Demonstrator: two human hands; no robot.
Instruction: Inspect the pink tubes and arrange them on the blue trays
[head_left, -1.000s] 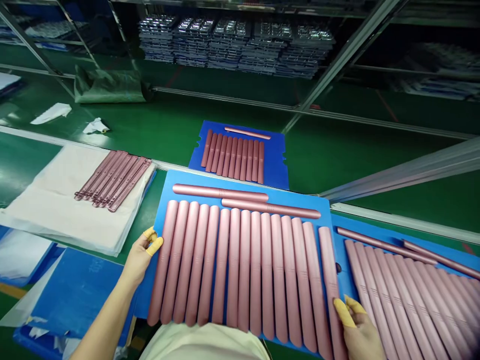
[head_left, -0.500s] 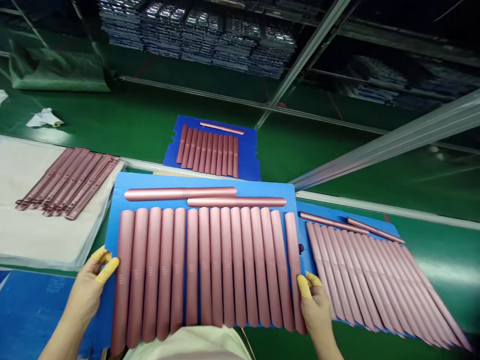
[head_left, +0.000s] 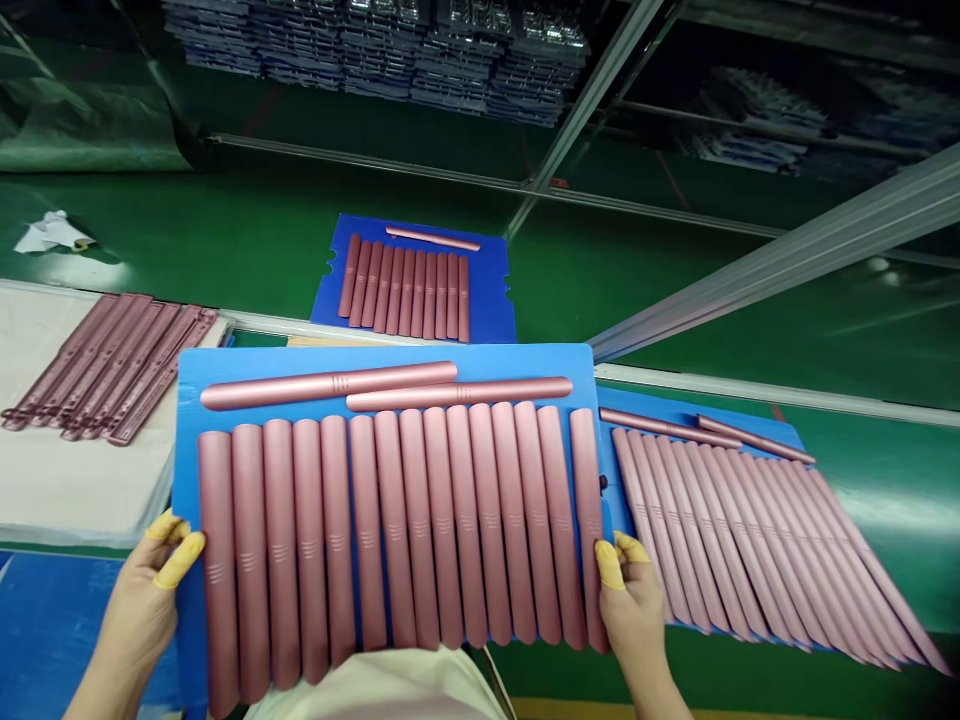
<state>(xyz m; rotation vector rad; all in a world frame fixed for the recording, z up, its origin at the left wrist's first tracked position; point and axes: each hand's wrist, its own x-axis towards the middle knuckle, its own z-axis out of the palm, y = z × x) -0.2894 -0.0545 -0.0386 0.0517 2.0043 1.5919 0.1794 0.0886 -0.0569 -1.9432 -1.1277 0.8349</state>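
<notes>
My left hand (head_left: pixel 147 590) grips the left edge of a light blue board (head_left: pixel 517 362), its thumb on top. At the opposite edge my right hand (head_left: pixel 634 600) pinches the board, with the thumb touching the last strip. Yellow finger cots cover the thumb and fingertips that show on both hands. Across the board lies a row of long rose-pink, rounded strips (head_left: pixel 444 530), side by side, each with small marks near its middle. Above the row two more strips (head_left: pixel 330 384) lie crosswise. The board is held in front of my body, and its lower edge is partly hidden.
To the right, a second blue board (head_left: pixel 780 432) bears similar strips. A dark blue board (head_left: pixel 491 300) with a shorter row lies beyond. Dark pink slotted parts (head_left: pixel 112 365) rest on a pale-covered table (head_left: pixel 75 480) at left. A metal post (head_left: pixel 787 260) slants at right.
The held board has shifted left in view and looks larger, with its left side tilted lower. My left hand has moved left and slightly down; both hands keep their grip.
</notes>
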